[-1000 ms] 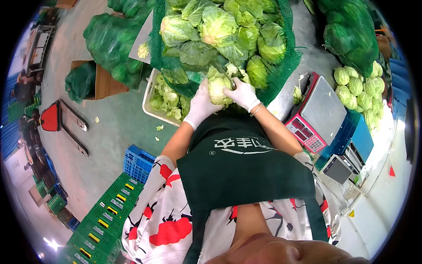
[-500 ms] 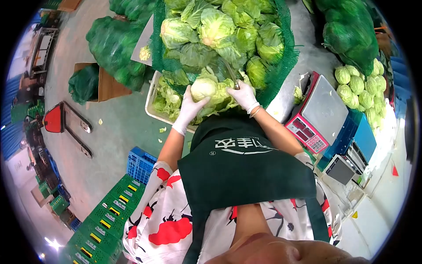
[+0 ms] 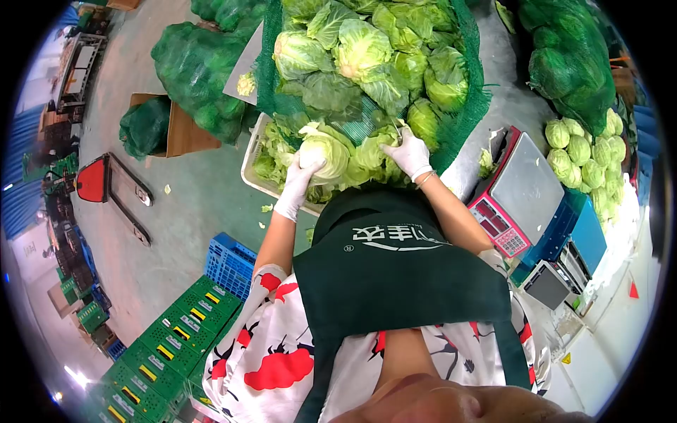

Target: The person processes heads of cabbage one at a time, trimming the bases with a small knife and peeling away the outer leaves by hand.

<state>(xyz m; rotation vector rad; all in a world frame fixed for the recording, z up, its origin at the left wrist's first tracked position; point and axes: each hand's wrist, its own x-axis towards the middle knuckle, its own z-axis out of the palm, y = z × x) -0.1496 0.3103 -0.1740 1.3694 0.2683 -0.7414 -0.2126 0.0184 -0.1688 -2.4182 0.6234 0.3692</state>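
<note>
gloved hands apart, cabbage between
left hand (image 3: 299, 180) clasps the pale cabbage (image 3: 328, 156) over a leaf-filled crate (image 3: 247, 168); right hand (image 3: 410, 154) is farther off by loose leaves (image 3: 371, 154), its grip unclear.

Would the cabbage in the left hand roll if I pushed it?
The cabbage would probably roll a bit, since it looks round. It might feel firm and fairly heavy, because its pale leaves look tightly packed. Its ruffled top edge could tear, as it looks thin.

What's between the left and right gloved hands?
Head view: a pale cabbage against the left hand, then loose green leaves by the right hand.
</note>
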